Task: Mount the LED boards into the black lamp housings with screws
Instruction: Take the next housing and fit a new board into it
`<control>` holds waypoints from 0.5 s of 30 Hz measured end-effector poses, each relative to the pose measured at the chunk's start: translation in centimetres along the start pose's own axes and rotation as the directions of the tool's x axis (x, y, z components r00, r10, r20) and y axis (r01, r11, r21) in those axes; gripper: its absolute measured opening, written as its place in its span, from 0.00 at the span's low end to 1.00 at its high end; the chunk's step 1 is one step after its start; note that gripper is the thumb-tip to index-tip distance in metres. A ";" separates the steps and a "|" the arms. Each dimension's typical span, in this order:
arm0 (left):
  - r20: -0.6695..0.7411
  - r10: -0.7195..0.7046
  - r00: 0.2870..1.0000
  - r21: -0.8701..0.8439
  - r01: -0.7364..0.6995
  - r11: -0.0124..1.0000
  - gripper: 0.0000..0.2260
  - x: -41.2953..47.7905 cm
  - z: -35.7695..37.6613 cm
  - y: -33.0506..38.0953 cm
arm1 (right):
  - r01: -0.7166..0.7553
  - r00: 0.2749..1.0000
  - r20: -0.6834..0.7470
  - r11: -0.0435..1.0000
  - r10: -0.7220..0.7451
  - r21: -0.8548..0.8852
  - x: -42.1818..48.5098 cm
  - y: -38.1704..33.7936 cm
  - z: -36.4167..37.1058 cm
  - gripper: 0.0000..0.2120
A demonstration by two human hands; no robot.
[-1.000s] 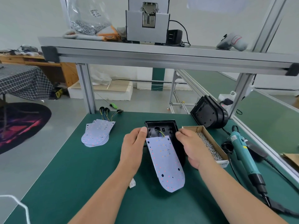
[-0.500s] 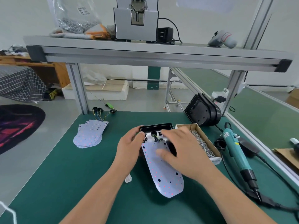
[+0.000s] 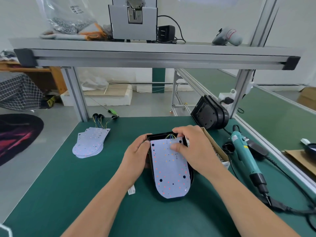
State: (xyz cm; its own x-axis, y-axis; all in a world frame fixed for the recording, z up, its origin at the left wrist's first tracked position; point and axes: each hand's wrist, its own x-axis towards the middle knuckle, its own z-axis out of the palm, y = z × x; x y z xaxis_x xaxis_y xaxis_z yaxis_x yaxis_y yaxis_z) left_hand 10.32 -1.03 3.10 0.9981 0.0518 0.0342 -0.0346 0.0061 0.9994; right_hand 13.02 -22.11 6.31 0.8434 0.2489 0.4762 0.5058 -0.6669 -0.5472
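The board has been slid up from its skewed overhang of half a second ago and is now laid inside the housing on the mat. The housing's side is gripped by the left hand. The board's top edge is pinched by the right hand, thumb on its face. Seating is judged nearly done, with the screws still to be driven.

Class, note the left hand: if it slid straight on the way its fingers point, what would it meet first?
Likely the black lamp housing: the left hand grips its left wall. Just beyond lies the LED board, though depth is unclear.
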 end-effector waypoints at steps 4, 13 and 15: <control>-0.008 0.002 1.000 0.028 -0.002 1.000 0.16 0.1 0.0 -0.2 | 0.044 0.999 0.002 0.998 -0.044 -0.050 0.6 -0.2 -0.3 0.17; -0.028 0.079 0.996 0.118 -0.075 0.990 0.15 0.3 0.1 -0.5 | 0.066 0.998 -0.008 0.996 -0.067 -0.059 1.1 0.4 -0.3 0.15; -0.030 0.087 0.996 0.124 -0.083 0.989 0.15 0.3 0.1 -0.5 | 0.075 0.997 -0.028 0.995 -0.077 -0.069 1.1 0.4 -0.1 0.15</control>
State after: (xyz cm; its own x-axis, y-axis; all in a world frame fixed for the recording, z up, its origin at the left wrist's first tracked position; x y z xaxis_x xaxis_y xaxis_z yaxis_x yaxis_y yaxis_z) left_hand 10.66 -1.09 2.60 0.9892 0.0823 0.1210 -0.1105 -0.1218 0.9864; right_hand 14.09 -22.20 6.69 0.7964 0.2800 0.5360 0.5540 -0.6933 -0.4610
